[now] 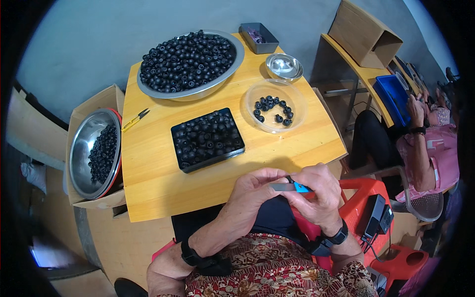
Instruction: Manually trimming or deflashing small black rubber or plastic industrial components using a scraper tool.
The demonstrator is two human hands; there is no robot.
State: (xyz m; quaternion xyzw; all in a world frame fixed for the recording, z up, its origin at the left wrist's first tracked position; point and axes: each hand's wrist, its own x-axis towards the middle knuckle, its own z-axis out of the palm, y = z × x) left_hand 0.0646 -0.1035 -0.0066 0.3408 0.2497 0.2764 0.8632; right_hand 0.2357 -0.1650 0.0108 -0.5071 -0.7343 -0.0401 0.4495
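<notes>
Close together over the table's near edge are my two hands. My right hand is closed round the blue end of a small knife with a flat grey blade. The blade points left, toward my left thumb. My left hand pinches a small black round part, mostly hidden by the fingers. Beyond my hands stands a dark rectangular tray filled with similar black parts. Right of it, a clear round plastic tub holds several more.
A large metal basin heaped with black parts stands at the back of the yellow table. Yellow snips lie left. A metal bowl and grey bin stand back right. Another person sits at right, near a red stool.
</notes>
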